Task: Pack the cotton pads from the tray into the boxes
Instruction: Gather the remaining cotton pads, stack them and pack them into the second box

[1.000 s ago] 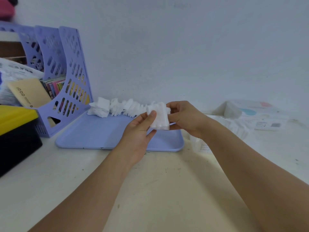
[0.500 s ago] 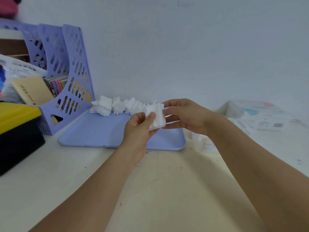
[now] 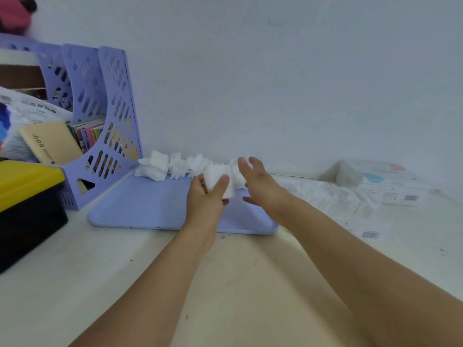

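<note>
My left hand (image 3: 204, 196) grips a small stack of white cotton pads (image 3: 219, 179) above the lavender tray (image 3: 140, 209). Just right of that stack, my right hand (image 3: 260, 184) hovers with spread fingers and holds nothing. A row of loose cotton pads (image 3: 175, 165) lies along the tray's far edge against the wall. To the right of the tray stands a clear box (image 3: 333, 199) that holds packed pads. Behind it at the far right sits a white box (image 3: 380, 180) with pink and blue marks.
A lavender file rack (image 3: 105, 126) with books and a tan box stands left of the tray. A black bin with a yellow lid (image 3: 27, 196) sits at the left edge. The white wall runs close behind the tray. The cream tabletop (image 3: 225, 271) lies in front.
My right hand has let go of the pad stack and opened, moving slightly right. My left hand keeps the stack, now gripped alone.
</note>
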The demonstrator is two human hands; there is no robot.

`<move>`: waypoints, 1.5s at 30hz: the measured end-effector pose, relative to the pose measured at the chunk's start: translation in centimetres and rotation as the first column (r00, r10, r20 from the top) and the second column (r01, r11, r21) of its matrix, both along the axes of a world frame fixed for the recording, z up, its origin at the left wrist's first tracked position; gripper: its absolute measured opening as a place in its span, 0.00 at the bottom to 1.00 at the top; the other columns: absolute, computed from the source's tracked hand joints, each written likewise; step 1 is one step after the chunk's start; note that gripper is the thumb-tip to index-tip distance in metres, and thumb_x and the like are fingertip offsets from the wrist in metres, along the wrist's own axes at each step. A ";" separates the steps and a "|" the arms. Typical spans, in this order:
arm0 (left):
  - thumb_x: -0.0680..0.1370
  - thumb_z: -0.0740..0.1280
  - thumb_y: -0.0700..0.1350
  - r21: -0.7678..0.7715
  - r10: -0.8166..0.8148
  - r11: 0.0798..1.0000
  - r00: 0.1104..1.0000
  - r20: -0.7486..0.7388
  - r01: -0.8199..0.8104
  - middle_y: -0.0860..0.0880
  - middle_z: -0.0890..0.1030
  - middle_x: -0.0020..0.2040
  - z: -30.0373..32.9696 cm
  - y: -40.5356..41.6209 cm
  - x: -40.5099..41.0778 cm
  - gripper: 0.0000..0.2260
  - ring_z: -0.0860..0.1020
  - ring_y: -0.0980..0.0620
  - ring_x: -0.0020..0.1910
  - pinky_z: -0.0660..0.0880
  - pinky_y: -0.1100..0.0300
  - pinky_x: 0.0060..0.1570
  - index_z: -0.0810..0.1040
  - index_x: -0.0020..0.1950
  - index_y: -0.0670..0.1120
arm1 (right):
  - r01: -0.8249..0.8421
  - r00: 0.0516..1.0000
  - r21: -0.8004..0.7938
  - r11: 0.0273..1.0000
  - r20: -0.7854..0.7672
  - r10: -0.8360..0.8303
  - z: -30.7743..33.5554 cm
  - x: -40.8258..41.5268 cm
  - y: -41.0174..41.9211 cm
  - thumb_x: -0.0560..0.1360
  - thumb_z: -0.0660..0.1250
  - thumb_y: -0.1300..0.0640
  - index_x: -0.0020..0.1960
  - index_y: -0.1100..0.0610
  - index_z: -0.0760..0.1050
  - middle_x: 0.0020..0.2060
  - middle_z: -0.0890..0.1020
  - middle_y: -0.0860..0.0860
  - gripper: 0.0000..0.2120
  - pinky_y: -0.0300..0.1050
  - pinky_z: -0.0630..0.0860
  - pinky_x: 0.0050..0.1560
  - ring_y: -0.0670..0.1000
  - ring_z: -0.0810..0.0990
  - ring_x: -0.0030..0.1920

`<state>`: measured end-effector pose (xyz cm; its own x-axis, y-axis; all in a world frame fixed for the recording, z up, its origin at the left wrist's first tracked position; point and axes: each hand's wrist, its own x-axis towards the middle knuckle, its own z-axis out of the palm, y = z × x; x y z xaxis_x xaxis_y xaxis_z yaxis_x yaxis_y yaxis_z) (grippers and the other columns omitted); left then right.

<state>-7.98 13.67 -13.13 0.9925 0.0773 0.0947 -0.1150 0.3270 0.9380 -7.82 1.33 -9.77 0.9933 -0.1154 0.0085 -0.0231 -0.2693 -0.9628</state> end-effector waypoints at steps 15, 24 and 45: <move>0.77 0.74 0.41 -0.111 0.236 0.965 0.971 -0.031 -0.238 0.45 0.82 0.51 -0.3 0.9 0.6 0.12 0.81 0.54 0.42 0.81 0.60 0.35 0.80 0.58 0.39 | 0.125 0.899 -0.349 0.929 -0.357 -0.255 2.7 7.8 -2.1 0.81 0.66 0.49 0.55 0.61 0.73 0.44 0.76 0.58 0.14 0.49 0.82 0.53 0.58 0.80 0.47; 0.77 0.74 0.41 -0.102 0.218 0.970 0.975 -0.038 -0.221 0.47 0.82 0.50 -0.2 0.7 0.2 0.10 0.81 0.52 0.44 0.81 0.60 0.35 0.80 0.55 0.41 | 0.101 0.910 -0.202 0.974 -0.377 -0.173 2.3 7.5 -2.0 0.82 0.64 0.60 0.46 0.60 0.71 0.44 0.76 0.56 0.07 0.51 0.77 0.58 0.56 0.78 0.48; 0.76 0.74 0.38 0.048 -0.089 0.995 0.993 -0.079 0.093 0.44 0.85 0.53 0.7 0.0 -1.4 0.05 0.84 0.47 0.53 0.82 0.61 0.42 0.83 0.52 0.42 | -0.355 0.935 0.250 0.901 0.092 0.343 5.5 -4.9 -5.2 0.78 0.66 0.66 0.63 0.62 0.79 0.53 0.85 0.56 0.15 0.45 0.82 0.50 0.53 0.84 0.53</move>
